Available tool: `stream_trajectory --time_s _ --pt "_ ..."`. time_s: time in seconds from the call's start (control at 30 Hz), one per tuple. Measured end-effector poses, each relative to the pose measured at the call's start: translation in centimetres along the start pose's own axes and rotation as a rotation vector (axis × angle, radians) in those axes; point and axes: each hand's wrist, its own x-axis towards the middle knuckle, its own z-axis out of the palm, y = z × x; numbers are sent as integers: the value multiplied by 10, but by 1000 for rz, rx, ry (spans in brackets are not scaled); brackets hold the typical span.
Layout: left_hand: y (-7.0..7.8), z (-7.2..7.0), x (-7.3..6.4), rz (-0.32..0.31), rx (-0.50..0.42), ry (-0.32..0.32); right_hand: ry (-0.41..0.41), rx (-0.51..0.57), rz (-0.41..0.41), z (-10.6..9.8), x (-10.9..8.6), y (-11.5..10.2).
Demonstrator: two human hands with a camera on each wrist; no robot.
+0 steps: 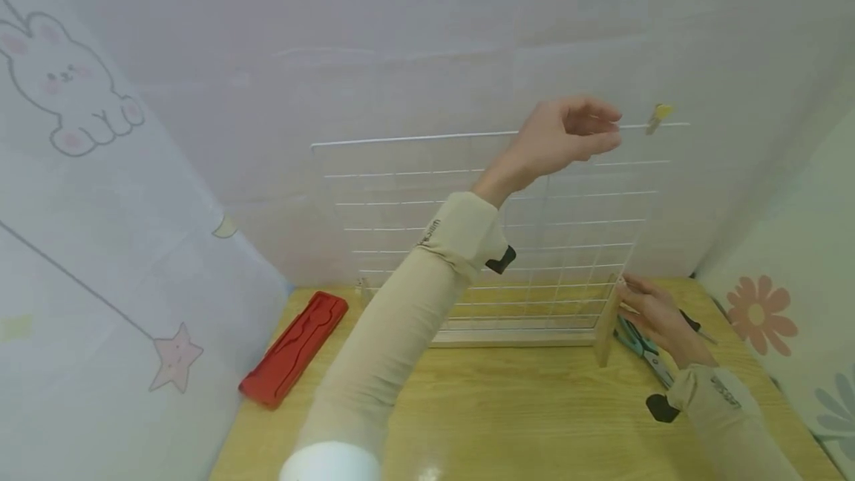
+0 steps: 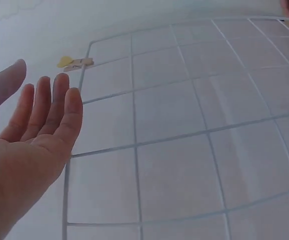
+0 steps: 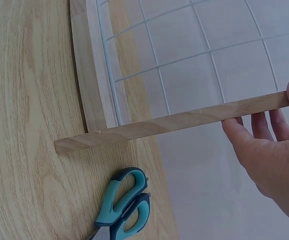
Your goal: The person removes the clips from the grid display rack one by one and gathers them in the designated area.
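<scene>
A white wire grid panel (image 1: 427,203) stands upright in a light wooden base (image 1: 514,338). My left hand (image 1: 561,136) is raised in front of its top wire, fingers loosely bent and apart from the thumb, holding nothing. A wooden clothespin with a yellow piece on it (image 1: 658,117) is clipped to the grid's top edge, just beyond those fingertips. Low on the right, my right hand (image 1: 657,314) grips the upper end of the stand's wooden side post (image 3: 174,121), thumb at its tip and fingers along its outer side.
Teal-handled scissors (image 1: 643,351) lie on the wood-grain table (image 1: 494,407) beside the right post. A dark-handled tool (image 1: 695,324) is partly hidden behind my right hand. At the left lies a red molded tray (image 1: 294,351). Printed fabric walls surround the table.
</scene>
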Motion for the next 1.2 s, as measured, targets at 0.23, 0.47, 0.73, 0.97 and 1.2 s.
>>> stream_trajectory --time_s 0.23,0.47,0.73,0.97,1.2 --pt "24 2 11 12 73 75 -16 -3 7 -1 -1 -2" --pt "31 11 29 7 314 110 -27 10 10 4 -8 -8" --pt "43 33 47 -65 603 9 -36 2 9 1 -12 -10" --pt "49 46 52 25 803 -58 -34 26 15 -1 -17 -10" --pt "52 56 58 -16 779 -2 -27 21 34 -5 -23 -9"
